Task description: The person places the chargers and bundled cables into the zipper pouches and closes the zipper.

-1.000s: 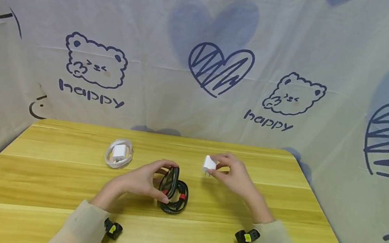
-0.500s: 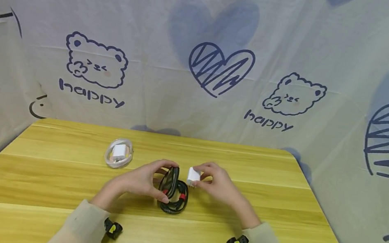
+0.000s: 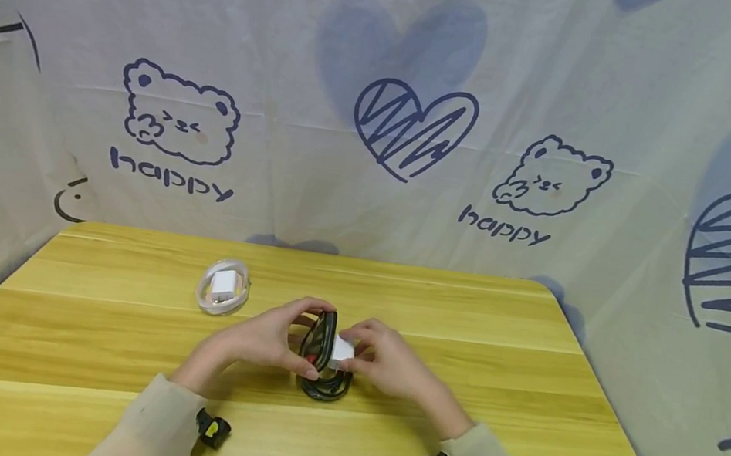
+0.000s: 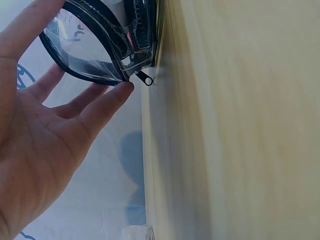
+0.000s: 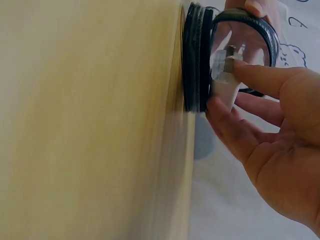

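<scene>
Currently, the left hand (image 3: 262, 334) grips a clear, black-edged pouch (image 3: 319, 340) on the counter (image 3: 112, 333); the right hand (image 3: 396, 362) pinches a white charger (image 3: 341, 353) at its raised side. The prongs (image 5: 229, 64) (bare metal) could snag if angled badly; a loosened left grip might topple the pouch.

"Where on the worktop (image 3: 559, 395) could a hand pass?"
"Down the right edge, up to the far right corner."
"Through the middle?"
"Blocked: left hand (image 3: 269, 335) on the zip pouch (image 3: 320, 340), right hand (image 3: 389, 358) and white charger plug (image 3: 343, 351) close against its right side."
"Towards the far left corner?"
"A coiled white cable (image 3: 203, 295) and second plug (image 3: 223, 284) obstruct; the left edge offers a lane."
</scene>
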Available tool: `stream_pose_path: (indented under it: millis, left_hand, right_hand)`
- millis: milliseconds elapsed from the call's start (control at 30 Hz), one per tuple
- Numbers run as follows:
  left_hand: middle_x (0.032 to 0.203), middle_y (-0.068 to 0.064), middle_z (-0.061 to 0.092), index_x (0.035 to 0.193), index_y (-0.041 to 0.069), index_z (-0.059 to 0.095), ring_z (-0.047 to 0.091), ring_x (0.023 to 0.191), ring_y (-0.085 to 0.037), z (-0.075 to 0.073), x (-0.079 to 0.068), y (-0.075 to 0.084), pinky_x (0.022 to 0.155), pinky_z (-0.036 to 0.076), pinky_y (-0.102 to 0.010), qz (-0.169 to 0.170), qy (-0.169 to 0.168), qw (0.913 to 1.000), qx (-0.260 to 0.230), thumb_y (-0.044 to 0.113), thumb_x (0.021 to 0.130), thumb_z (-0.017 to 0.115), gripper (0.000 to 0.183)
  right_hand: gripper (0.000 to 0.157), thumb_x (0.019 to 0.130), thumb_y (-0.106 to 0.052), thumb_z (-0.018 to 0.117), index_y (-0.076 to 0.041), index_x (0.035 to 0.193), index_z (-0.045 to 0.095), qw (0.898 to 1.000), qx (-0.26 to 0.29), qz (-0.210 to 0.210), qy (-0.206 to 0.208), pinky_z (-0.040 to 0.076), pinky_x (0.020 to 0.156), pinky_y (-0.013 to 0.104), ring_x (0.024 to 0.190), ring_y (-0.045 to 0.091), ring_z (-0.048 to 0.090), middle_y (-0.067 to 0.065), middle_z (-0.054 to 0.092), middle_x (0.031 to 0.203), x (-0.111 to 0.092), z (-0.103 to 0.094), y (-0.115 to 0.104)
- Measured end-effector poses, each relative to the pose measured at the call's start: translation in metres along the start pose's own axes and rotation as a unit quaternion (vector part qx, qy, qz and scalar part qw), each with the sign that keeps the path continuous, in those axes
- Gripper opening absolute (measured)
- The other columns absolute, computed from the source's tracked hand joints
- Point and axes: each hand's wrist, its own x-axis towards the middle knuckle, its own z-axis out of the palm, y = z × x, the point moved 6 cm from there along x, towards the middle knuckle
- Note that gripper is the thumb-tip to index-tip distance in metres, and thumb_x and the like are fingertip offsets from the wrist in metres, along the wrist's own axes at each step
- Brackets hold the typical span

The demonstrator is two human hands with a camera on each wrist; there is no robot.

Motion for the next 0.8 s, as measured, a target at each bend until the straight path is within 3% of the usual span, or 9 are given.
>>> stream_pose_path:
  millis: [500,800]
  left_hand:
    - [0.154,-0.013,0.045,0.155,0.010,0.038,0.047,0.140,-0.041,0.0022,0.0004,-0.0010,0.111,0.048,-0.053,-0.002,-0.004,0.9998,-0.021,0.011,0.079,0.093,0.094]
    - [0.154,-0.012,0.045,0.155,0.011,0.039,0.046,0.141,-0.040,0.0026,0.0022,0.0013,0.111,0.048,-0.053,-0.002,-0.005,1.0000,-0.001,0.016,0.079,0.093,0.094]
  right_hand:
    - [0.037,0.097,-0.007,0.073,-0.002,0.133,0.068,1.000,-0.025,-0.001,-0.015,0.059,0.088,0.032,0.107,0.022,0.065,0.014,0.062,0.129,-0.0016,0.0025,-0.0061]
    - [0.034,0.099,-0.010,0.072,-0.004,0.133,0.067,0.999,-0.029,-0.011,-0.023,0.058,0.096,0.041,0.117,0.025,0.063,0.012,0.061,0.133,-0.0007,0.0058,-0.0084]
